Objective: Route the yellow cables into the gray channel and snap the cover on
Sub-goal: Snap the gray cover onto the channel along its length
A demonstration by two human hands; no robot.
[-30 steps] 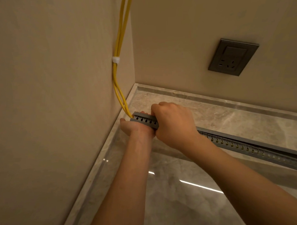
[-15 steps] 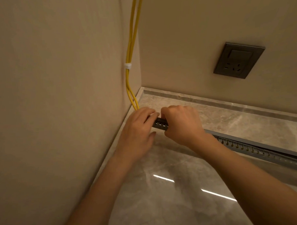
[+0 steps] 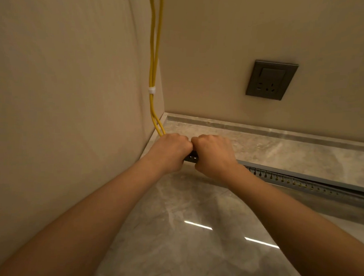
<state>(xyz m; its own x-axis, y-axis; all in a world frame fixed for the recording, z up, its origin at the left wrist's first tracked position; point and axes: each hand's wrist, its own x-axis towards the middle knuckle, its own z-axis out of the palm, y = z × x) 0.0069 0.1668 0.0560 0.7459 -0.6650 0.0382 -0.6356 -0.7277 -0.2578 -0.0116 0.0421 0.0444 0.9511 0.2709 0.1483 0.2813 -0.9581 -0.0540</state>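
Observation:
Two yellow cables (image 3: 153, 60) run down the left wall, bound by a white clip (image 3: 151, 90), and vanish behind my left hand (image 3: 170, 151). A gray slotted channel (image 3: 299, 182) lies on the marble floor, running from the left wall off to the right, with a gray cover strip (image 3: 311, 177) along its top. Both hands clench over the channel's left end, knuckles touching. My right hand (image 3: 214, 154) sits just right of the left one. A short piece of channel (image 3: 191, 157) shows between them. The cables' lower ends are hidden.
A dark gray wall socket (image 3: 270, 80) is on the back wall, upper right. A marble skirting (image 3: 260, 128) runs along the back wall's foot. The beige left wall (image 3: 64, 113) is close beside my left arm. The glossy floor (image 3: 183, 241) reflects two light strips.
My left hand came from under the channel's end to on top of it and closed into a fist. My right hand stayed on the channel. The camera view shifted left and down.

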